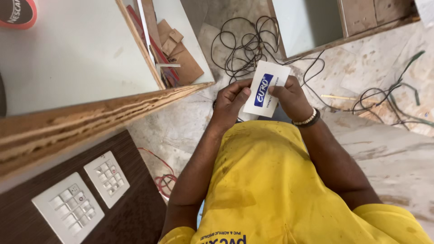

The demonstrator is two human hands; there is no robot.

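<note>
A small white box (266,88) with a blue label is held upright in front of my yellow shirt (266,180). My left hand (230,101) grips its left edge, thumb pressed against the front face. My right hand (291,97) grips the right edge, with a beaded band on that wrist. Both hands are closed on the box above the floor.
Black cables (246,45) lie tangled on the dusty floor beyond the box; more wires (393,97) at right. A plywood-edged white board (81,54) sits at left, wood scraps (174,49) beside it. Two white switch plates (68,208) are set in a dark brown panel. Red wire (162,180) coils below.
</note>
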